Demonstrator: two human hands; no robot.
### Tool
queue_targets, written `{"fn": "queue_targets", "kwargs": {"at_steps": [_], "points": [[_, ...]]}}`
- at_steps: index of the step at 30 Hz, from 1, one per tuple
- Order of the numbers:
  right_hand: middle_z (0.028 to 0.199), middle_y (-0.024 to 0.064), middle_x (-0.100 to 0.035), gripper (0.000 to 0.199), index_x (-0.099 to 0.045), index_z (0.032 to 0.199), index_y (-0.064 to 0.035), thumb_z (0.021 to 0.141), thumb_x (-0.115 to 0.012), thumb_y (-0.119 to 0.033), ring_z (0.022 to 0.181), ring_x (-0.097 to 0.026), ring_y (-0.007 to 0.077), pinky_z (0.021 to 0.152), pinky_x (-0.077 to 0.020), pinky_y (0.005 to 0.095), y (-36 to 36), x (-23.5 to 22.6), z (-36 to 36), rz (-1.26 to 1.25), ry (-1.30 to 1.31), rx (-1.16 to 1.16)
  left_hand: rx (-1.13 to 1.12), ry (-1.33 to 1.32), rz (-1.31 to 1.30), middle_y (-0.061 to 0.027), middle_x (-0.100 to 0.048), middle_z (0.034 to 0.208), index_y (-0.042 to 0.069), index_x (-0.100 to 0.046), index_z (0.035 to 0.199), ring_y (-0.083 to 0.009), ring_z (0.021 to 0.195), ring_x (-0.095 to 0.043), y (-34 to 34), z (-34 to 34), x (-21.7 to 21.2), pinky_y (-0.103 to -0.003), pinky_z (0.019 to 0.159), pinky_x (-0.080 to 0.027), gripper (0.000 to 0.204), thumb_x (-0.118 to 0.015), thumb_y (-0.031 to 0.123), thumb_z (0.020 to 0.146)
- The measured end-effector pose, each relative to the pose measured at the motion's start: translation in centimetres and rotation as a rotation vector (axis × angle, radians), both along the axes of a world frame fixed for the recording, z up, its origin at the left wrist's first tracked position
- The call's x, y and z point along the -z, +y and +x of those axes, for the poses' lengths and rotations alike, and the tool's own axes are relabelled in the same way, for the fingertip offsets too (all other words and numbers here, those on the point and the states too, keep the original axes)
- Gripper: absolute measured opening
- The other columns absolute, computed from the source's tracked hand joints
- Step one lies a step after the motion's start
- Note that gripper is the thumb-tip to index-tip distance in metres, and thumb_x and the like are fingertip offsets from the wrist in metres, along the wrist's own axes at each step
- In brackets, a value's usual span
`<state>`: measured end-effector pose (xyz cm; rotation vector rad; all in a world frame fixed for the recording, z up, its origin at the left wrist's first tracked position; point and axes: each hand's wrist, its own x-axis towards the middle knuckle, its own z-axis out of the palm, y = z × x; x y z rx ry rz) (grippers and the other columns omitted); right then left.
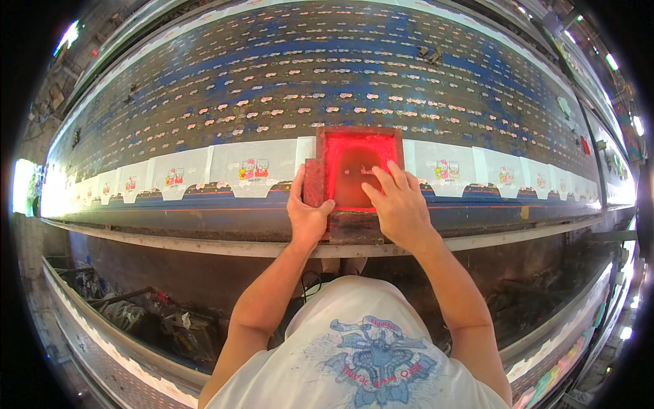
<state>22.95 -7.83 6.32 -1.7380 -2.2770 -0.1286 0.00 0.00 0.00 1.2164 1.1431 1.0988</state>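
At the far left, a bright patch of light (27,187) glares beyond the end of the long, dark desk (204,221). Below the desk on this side lies some clutter (129,313) in shadow, too dark to make out. Along the desk's near side runs a row of white pieces (225,153), side by side, with small coloured prints of two figures. Behind the row, the desk's surface is dark with blue patches and carries many lines of small pale and reddish marks (272,112).

Near the middle, the left hand (308,217) grasps a dark red block (314,183), its fingers along the left side and its thumb at the lower right. The block is against the left side of a red frame (361,131); whether the two are joined cannot be told. The frame lies at the desk's near side, in line with the row of white pieces. Inside, it is bright red around a darker, brownish middle. Nearer the person's white shirt (320,303), it ends in a broad dark bar (355,232).

The right hand (403,213) is free of any grip, its fingers spread over the frame's right part; whether their tips touch the red surface cannot be told. Further right, the row continues, and a small red item (585,145) lies near the desk's end.
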Motion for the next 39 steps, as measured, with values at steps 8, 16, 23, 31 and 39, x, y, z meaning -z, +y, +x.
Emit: {"fn": "queue_targets", "kwargs": {"at_steps": [8, 16, 23, 31, 39], "points": [[0.165, 0.0164, -0.058, 0.047, -0.079, 0.144, -0.0123, 0.102, -0.081, -0.035, 0.159, -0.045, 0.0434, 0.128, -0.0407, 0.0607, 5.0, 0.9, -0.9, -0.057, -0.104, -0.076, 0.006, 0.007, 0.025, -0.0215, -0.055, 0.170, -0.003, -0.040, 0.175, -0.0272, 0.155, -0.057, 0.0, 0.0, -0.2, -0.041, 0.129, -0.047, 0.104, -0.084, -0.014, 0.081], [0.167, 0.0163, -0.058, 0.047, -0.078, 0.146, -0.0147, 0.105, -0.077, -0.037, 0.160, -0.046, 0.0428, 0.129, -0.0404, 0.0610, 6.1, 2.0, -1.1, -0.077, -0.150, -0.076, 0.004, 0.061, 0.060, -0.0210, -0.056, 0.169, -0.004, -0.040, 0.175, -0.0267, 0.153, -0.058, 0.1, -0.2, -0.1, -0.041, 0.129, -0.047, 0.106, -0.085, -0.013, 0.079], [0.168, 0.0163, -0.058, 0.046, -0.078, 0.145, -0.0132, 0.105, -0.076, -0.035, 0.159, -0.047, 0.0440, 0.131, -0.0390, 0.0608, 5.5, 1.1, -0.9, -0.057, -0.060, -0.050, 0.001, 0.036, 0.038, -0.0221, -0.055, 0.170, -0.004, -0.040, 0.174, -0.0286, 0.156, -0.055, 0.3, -0.2, 0.4, -0.042, 0.131, -0.045, 0.104, -0.087, -0.010, 0.082], [0.165, 0.0153, -0.059, 0.049, -0.076, 0.147, -0.0130, 0.102, -0.080, -0.033, 0.157, -0.049, 0.0418, 0.127, -0.0418, 0.0599, 5.3, 2.1, -0.7, -0.013, -0.051, -0.042, 0.001, 0.069, 0.087, -0.0207, -0.056, 0.168, -0.004, -0.040, 0.174, -0.0280, 0.154, -0.056, 0.2, -0.1, 0.1, -0.042, 0.130, -0.045, 0.103, -0.088, -0.008, 0.082], [0.157, 0.0165, -0.063, 0.067, -0.071, 0.150, -0.0101, 0.087, -0.091, -0.023, 0.144, -0.059, 0.0410, 0.120, -0.0483, 0.0545, -3.2, -2.0, -2.4, -0.273, 0.246, -0.242, 0.008, -0.038, 0.113, -0.0210, -0.059, 0.166, -0.004, -0.042, 0.173, -0.0261, 0.151, -0.060, 0.1, -0.3, 1.1, -0.041, 0.128, -0.047, 0.095, -0.088, -0.001, 0.090]]}}
